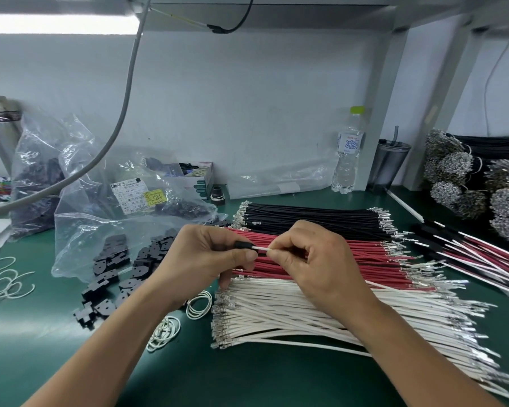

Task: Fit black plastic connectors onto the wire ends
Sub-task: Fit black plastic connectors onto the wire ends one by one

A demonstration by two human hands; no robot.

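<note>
Pinched in the left hand [206,257] was a black connector [244,246], a white wire [260,248] pinched by the right hand [312,259] being inserted; a firm seating push seemed required next

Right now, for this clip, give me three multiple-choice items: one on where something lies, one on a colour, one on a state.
1. Where do the loose black connectors lie on the green mat?
A. Left of the wire rows
B. On top of the black wires
C. Beside the water bottle

2. What colour is the wire held between the hands?
A. Red
B. White
C. Black

3. What is the left hand doing?
A. Lying flat on the mat
B. Hanging idle, holding nothing
C. Gripping a black connector

Answers:
1. A: the pile sits left of the red wires and white wires.
2. B: a white stretch shows between the connector and the right hand, which pinches it.
3. C: its fingers curl round the connector.
</note>
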